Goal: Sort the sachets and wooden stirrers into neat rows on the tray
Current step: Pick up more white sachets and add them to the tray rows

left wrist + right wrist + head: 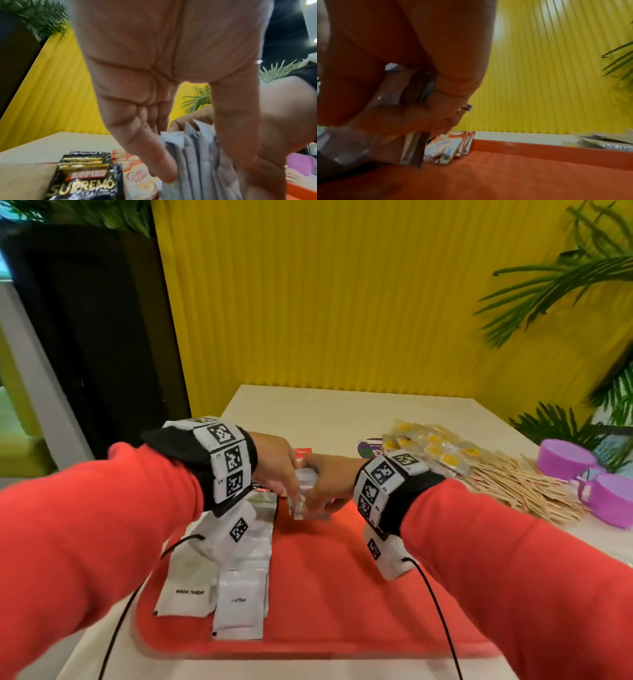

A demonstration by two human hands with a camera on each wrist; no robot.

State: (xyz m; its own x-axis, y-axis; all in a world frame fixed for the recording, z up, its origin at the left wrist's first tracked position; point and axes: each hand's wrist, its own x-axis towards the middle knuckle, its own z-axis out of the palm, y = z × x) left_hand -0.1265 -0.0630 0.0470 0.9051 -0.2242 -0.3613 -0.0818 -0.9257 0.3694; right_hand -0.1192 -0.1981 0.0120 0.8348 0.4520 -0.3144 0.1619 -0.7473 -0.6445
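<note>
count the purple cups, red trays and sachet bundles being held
purple cups: 2
red tray: 1
held sachet bundle: 1
total: 4

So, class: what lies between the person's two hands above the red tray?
In the head view, a bunch of silvery sachets is gripped between the left hand and right hand, over the red tray.

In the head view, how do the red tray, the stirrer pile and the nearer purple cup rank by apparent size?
1. red tray
2. stirrer pile
3. nearer purple cup, partly cut off by the frame edge
</note>
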